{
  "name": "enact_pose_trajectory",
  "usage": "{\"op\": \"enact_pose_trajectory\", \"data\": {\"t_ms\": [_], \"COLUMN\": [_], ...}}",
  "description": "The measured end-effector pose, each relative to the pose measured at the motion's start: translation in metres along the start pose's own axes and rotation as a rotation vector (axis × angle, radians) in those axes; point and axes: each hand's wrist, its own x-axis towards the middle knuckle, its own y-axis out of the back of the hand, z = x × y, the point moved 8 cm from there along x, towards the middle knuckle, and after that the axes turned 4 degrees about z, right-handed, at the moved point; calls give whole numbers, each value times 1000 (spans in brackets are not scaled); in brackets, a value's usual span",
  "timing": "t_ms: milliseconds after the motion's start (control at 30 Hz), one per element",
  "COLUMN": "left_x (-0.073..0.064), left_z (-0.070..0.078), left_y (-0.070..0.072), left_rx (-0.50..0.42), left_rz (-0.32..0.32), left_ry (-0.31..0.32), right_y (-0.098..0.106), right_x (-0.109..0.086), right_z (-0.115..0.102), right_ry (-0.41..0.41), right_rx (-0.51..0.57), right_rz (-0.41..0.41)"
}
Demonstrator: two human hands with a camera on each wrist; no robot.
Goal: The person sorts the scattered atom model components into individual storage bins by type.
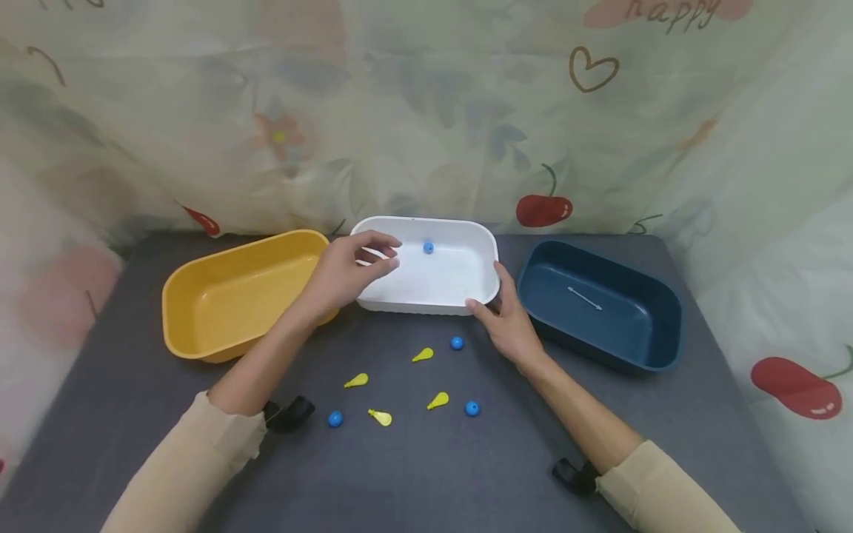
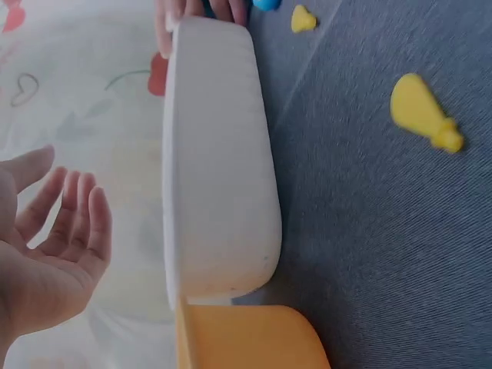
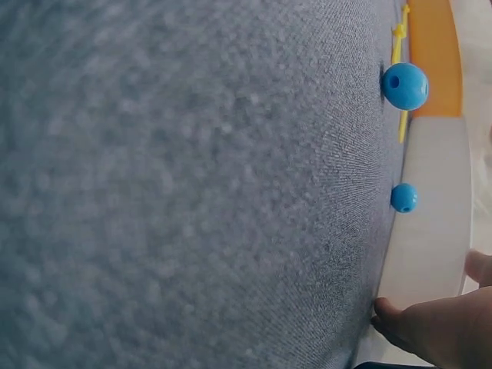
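My left hand [image 1: 352, 268] hovers over the left end of the white bin [image 1: 426, 307], its fingers loosely bent and nothing between them. The left wrist view shows the same hand [image 2: 58, 254] above the bin's rim with its palm bare. At the bin's front right corner, my right hand [image 1: 509, 326] grips the wall, with the thumb on the front face and the fingers at the right end. One blue bead [image 1: 429, 248] lies inside the white bin near its back wall. In the right wrist view, the right thumb [image 3: 396, 311] touches the bin's side.
A yellow bin [image 1: 176, 318] stands at the left, a navy bin [image 1: 673, 333] at the right with a thin pale stick [image 1: 585, 298] in it. Several yellow bulb-shaped pieces [image 1: 437, 400] and three blue beads [image 1: 472, 408] lie on the dark cloth. A printed curtain [image 1: 426, 111] hangs behind.
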Motion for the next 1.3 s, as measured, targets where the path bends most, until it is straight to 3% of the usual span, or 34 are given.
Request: {"op": "enact_pose_trajectory", "data": {"t_ms": [167,300,500,800,1000,1167,1300], "left_x": [-19,-32,-60,-96,-123,-138,-147], "left_z": [11,11,1,-8,-22,-32,-37], "left_y": [0,2,8,13,14,14,10], "left_rx": [28,17,8,2,-13,-15,-42], "left_rz": [-44,-47,-35,-41,-39,-39,-46], "left_ry": [-39,-61,-42,-75,-113,-119,-159], "right_y": [0,-2,-3,-1,-4,-3,-1], "right_x": [0,1,2,-3,-6,-3,-2], "right_z": [0,1,3,-2,0,4,5], "right_ry": [-9,-12,-7,-15,-35,-27,-27], "right_rx": [10,25,33,42,58,56,51], "right_rz": [1,2,-12,9,6,13,17]}}
